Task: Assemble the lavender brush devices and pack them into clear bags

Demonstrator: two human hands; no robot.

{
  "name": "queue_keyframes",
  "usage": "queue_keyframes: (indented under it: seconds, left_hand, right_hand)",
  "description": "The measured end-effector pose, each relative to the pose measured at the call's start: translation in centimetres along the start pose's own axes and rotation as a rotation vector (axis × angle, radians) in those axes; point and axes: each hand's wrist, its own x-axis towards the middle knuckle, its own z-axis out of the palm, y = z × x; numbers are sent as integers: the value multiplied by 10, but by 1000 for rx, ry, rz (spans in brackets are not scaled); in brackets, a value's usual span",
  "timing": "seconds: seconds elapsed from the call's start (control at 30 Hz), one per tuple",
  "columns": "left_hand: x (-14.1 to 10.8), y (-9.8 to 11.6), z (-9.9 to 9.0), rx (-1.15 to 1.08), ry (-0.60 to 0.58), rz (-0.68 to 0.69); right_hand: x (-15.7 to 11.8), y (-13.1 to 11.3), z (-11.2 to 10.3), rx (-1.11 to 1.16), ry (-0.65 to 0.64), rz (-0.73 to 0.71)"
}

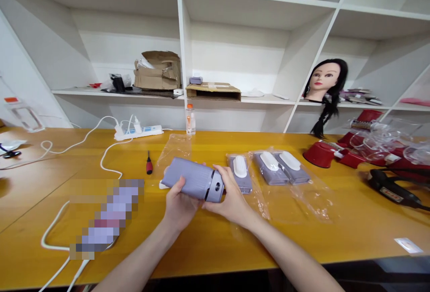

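A lavender ribbed device (191, 178) with a dark band and a round dark button near its right end is held above the table, tilted slightly. My left hand (179, 204) grips its body from below, thumb lying on the front face. Around the right end piece, my right hand (233, 198) is closed with its fingers on top and thumb underneath. Just behind my right hand lies a similar lavender unit (247, 180) with a white oval piece on it. Two more such units, one nearer (273, 173) and one farther right (295, 171), rest on clear plastic bags.
Left of the device are a red-handled screwdriver (149, 165), a power strip (143, 132) with white cables, and a pixelated area. A clear bottle (190, 121) stands at the back. Red appliances (319, 154) and a black tool (389, 189) lie right, below a mannequin head (324, 79).
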Motion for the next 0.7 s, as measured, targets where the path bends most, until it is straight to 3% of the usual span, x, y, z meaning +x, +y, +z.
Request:
queue_keyframes:
  seconds: [0.37, 0.7]
  left_hand:
    - [2, -8, 0, 24, 115, 18]
    - [0, -6, 4, 32, 84, 63]
  right_hand:
    - [-1, -2, 3, -26, 1, 28]
    - [-1, 2, 1, -32, -41, -46]
